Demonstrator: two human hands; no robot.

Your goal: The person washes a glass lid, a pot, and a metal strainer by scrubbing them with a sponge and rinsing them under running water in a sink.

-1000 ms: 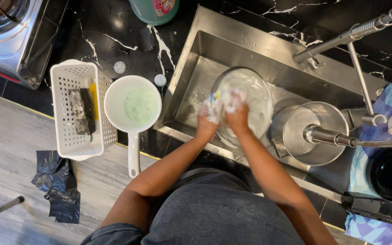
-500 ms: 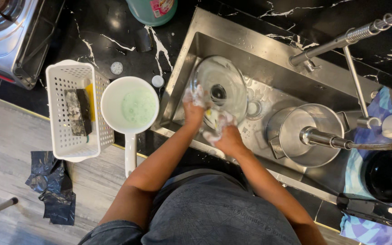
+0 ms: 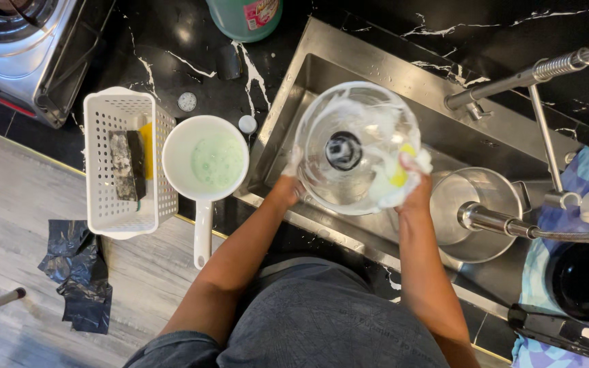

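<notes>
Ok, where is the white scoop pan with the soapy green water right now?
In the head view the white scoop pan sits left of centre on the black marble counter, between the white plastic basket and the sink's left wall, handle pointing toward the person.

We see a clear glass bowl [image 3: 349, 146] with white foam and a yellow sponge [image 3: 399, 176]. Our table [image 3: 172, 48] is black with white veins. A white basket [image 3: 121, 163] sits beside a white saucepan [image 3: 206, 167] of pale green liquid.

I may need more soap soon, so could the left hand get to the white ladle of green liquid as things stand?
Probably yes: the ladle sits uncovered on the counter just left of the left hand, nothing lying between them, though that hand now grips the glass bowl.
</notes>
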